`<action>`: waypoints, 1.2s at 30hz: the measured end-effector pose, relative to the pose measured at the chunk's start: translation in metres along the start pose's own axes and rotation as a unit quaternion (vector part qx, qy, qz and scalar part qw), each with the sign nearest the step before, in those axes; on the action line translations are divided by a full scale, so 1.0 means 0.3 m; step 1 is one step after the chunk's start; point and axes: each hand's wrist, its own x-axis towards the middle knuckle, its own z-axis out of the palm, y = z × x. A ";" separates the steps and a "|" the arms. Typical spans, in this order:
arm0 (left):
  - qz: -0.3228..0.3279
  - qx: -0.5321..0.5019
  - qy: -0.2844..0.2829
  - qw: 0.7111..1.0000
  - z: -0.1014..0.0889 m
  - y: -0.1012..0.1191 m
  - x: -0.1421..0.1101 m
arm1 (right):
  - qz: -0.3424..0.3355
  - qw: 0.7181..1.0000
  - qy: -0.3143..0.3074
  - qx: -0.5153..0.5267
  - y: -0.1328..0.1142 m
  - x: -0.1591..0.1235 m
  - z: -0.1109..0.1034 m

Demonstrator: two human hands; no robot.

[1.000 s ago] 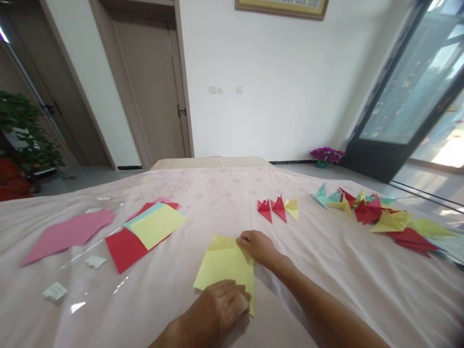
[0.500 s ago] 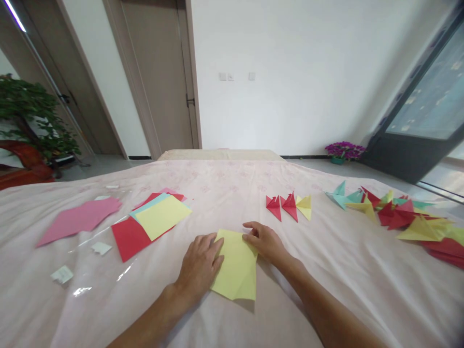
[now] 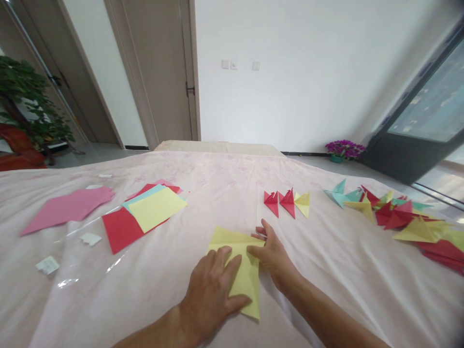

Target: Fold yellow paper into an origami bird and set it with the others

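Note:
A sheet of yellow paper (image 3: pixel 246 270) lies in front of me on the cloth, with creases across it. My left hand (image 3: pixel 213 285) rests flat on its left side, fingers and thumb spread, covering part of it. At the sheet's right edge, my right hand (image 3: pixel 271 253) has its thumb on top and its other fingers around the edge, holding the upper right corner. Beyond that hand stand two red folded paper cranes (image 3: pixel 287 202) and a yellow one (image 3: pixel 303 203) in a row.
To the left lie loose red, blue and yellow paper sheets (image 3: pixel 159 208), pink sheets (image 3: pixel 68 208), a clear plastic wrapper and white scraps (image 3: pixel 48 265). Several folded paper cranes (image 3: pixel 398 215) are piled at the right. A pale flowered cloth (image 3: pixel 217 179) covers the surface.
My left hand has moved down and over the sheet, now lying flat on it. My right hand has shifted slightly right at the edge, and more of the sheet's top is spread out.

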 end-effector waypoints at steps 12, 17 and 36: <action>-0.002 -0.021 0.034 0.999 0.048 -0.021 0.005 | 0.024 0.999 -0.043 0.002 -0.019 -0.112 -0.003; 0.000 -0.062 0.014 0.998 0.029 -0.010 0.000 | -0.014 0.992 -0.056 -0.116 -0.028 -0.023 -0.026; 0.064 -0.102 -0.015 0.993 -0.032 -0.055 0.046 | -0.008 0.985 -0.109 -0.133 -0.088 0.108 -0.125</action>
